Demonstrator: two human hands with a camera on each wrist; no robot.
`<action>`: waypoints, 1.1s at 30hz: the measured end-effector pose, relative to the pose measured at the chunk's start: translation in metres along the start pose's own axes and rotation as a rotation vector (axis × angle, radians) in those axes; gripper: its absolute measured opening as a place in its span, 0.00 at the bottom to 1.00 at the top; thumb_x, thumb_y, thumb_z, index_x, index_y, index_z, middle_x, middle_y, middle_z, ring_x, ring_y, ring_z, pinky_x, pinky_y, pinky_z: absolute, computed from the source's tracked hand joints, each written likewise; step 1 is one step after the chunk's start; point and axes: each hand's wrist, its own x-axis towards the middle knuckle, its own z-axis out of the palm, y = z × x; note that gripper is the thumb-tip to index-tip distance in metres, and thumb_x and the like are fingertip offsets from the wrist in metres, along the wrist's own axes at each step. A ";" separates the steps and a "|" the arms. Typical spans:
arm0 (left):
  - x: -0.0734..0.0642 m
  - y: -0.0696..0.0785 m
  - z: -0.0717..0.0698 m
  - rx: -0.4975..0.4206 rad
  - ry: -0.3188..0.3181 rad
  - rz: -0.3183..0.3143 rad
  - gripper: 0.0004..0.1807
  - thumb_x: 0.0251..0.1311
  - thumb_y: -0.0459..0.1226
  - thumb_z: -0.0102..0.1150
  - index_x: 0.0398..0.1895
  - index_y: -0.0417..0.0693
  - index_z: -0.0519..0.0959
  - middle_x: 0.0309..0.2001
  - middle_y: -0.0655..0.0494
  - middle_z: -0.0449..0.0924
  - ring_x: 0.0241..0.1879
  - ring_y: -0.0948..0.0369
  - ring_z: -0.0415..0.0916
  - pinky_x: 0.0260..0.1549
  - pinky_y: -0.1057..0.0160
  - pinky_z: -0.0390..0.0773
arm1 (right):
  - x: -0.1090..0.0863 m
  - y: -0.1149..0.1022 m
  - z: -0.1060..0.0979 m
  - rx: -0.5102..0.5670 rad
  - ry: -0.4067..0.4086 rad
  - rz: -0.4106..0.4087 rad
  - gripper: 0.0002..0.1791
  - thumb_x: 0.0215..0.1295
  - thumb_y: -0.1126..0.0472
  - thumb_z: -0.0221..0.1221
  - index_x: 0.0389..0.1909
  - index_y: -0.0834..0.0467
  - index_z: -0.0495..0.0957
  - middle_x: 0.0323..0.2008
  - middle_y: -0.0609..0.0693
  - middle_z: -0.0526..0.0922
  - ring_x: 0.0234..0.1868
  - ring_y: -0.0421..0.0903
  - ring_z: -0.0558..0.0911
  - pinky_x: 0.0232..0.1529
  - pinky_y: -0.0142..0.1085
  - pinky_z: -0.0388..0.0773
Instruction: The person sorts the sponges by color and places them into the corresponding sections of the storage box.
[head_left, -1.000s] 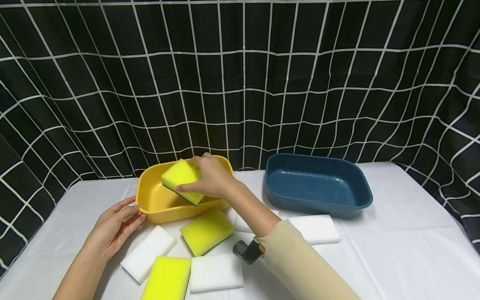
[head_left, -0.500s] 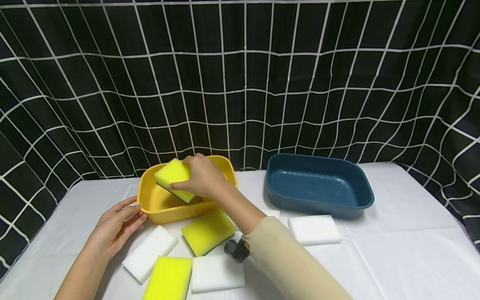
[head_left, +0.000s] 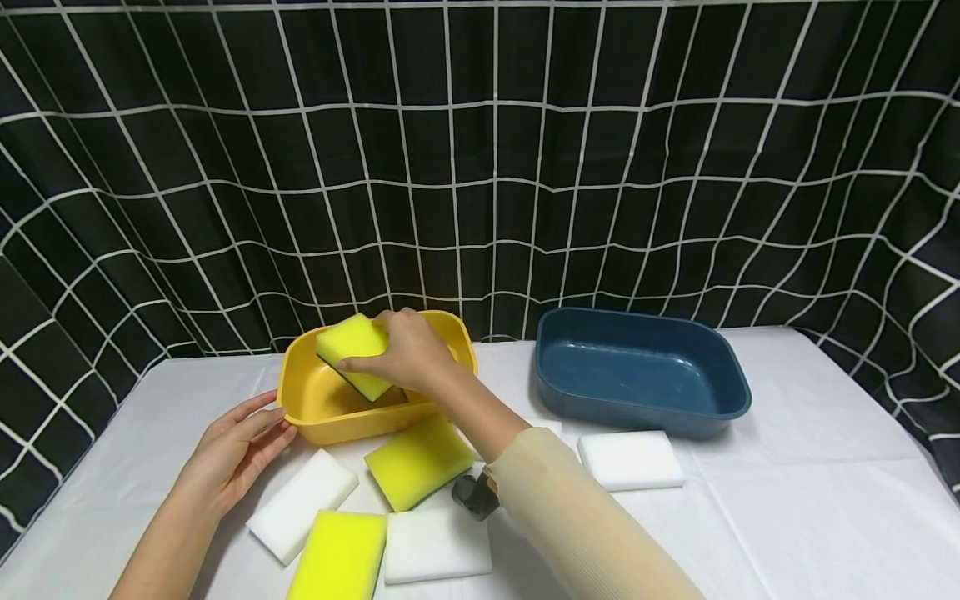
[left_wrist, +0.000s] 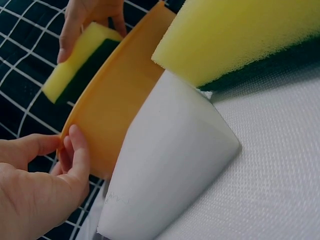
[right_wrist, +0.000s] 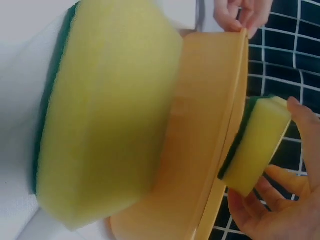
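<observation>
My right hand (head_left: 416, 354) grips a yellow scrub sponge (head_left: 352, 337) with a dark green scouring side, tilted green side down over the yellow plastic bin (head_left: 337, 429). The right wrist view shows this sponge (right_wrist: 260, 142) just above the rim, thumb on one side and fingers on the other. My left hand (head_left: 236, 454) pinches the bin's left front corner; in the left wrist view the thumb and fingers of that hand (left_wrist: 55, 175) meet at the rim. A brownish patch inside the bin is partly hidden by the right hand.
Two yellow scrub sponges (head_left: 420, 462) and several white sponge blocks (head_left: 438, 546) lie on the white cloth in front of the bin. A blue bin (head_left: 641, 408) stands to the right, with a white block (head_left: 630, 460) before it. Behind hangs a black gridded curtain (head_left: 495, 167).
My right hand has shifted slightly left and a little up with the sponge over the yellow bin. The left hand keeps its hold on the rim.
</observation>
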 end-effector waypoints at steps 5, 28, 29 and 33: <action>0.000 0.000 0.000 -0.008 0.002 -0.002 0.37 0.80 0.31 0.50 0.86 0.46 0.48 0.61 0.50 0.66 0.47 0.68 0.81 0.57 0.70 0.84 | -0.001 -0.001 0.000 0.033 -0.015 -0.014 0.44 0.65 0.37 0.71 0.72 0.61 0.74 0.59 0.56 0.80 0.55 0.49 0.77 0.55 0.34 0.82; 0.000 0.000 0.001 -0.003 0.013 -0.002 0.37 0.80 0.31 0.51 0.86 0.47 0.49 0.64 0.48 0.64 0.47 0.68 0.80 0.57 0.70 0.84 | -0.020 0.012 -0.019 0.136 -0.017 -0.149 0.36 0.70 0.48 0.69 0.72 0.61 0.74 0.62 0.61 0.81 0.62 0.57 0.80 0.59 0.41 0.85; -0.001 0.000 0.002 -0.004 0.014 -0.003 0.37 0.80 0.31 0.51 0.86 0.47 0.49 0.64 0.48 0.64 0.47 0.68 0.80 0.57 0.70 0.84 | -0.021 0.014 -0.019 0.137 -0.014 -0.154 0.35 0.70 0.48 0.69 0.72 0.61 0.74 0.62 0.60 0.81 0.62 0.56 0.80 0.59 0.41 0.85; 0.000 0.000 0.001 -0.012 0.014 -0.004 0.37 0.80 0.31 0.51 0.86 0.47 0.49 0.62 0.49 0.65 0.46 0.68 0.81 0.56 0.70 0.84 | -0.026 0.018 -0.022 0.157 -0.005 -0.174 0.34 0.70 0.49 0.69 0.71 0.61 0.74 0.60 0.59 0.82 0.60 0.56 0.81 0.58 0.41 0.86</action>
